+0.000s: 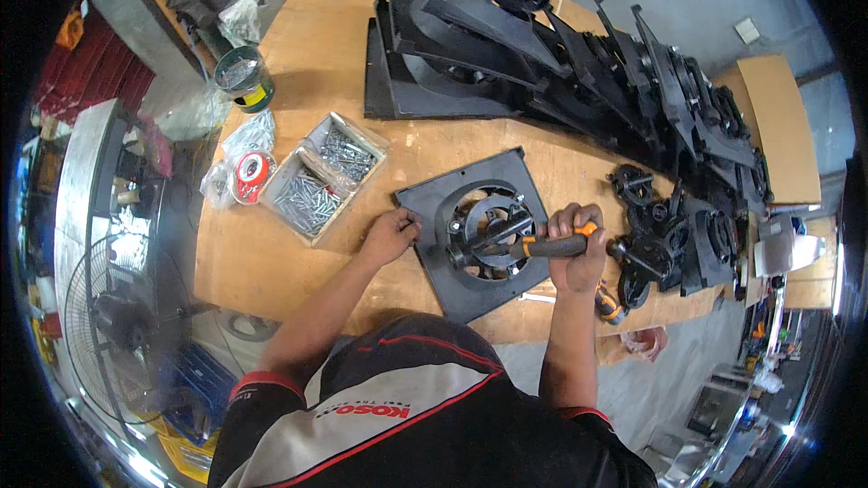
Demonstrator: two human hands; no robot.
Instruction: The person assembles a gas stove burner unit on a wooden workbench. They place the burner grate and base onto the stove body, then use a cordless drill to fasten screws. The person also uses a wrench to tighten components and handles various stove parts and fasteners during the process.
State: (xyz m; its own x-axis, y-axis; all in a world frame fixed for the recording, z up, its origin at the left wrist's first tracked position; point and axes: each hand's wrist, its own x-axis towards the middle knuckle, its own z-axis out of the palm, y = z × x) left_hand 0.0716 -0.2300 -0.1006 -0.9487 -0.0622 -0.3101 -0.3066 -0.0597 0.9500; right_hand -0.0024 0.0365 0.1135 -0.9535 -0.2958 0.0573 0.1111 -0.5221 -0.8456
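A square black plastic plate (434,195) with a round ring in its middle lies tilted on the table in front of me. Wrapped round the orange and black handle of a screwdriver (553,247) is my right hand (579,248). The tool points left across the ring, its tip hard to make out against the black parts. At the plate's left edge my left hand (391,237) has its fingers pinched together; what is in them, if anything, is too small to see.
Left of the plate stands a divided box of screws (316,176), beside a red and white roll (253,172) and a dark tub (242,77). Black plates (452,45) are stacked behind. To the right lie black ring parts (644,253) and another orange and black handled tool (608,304).
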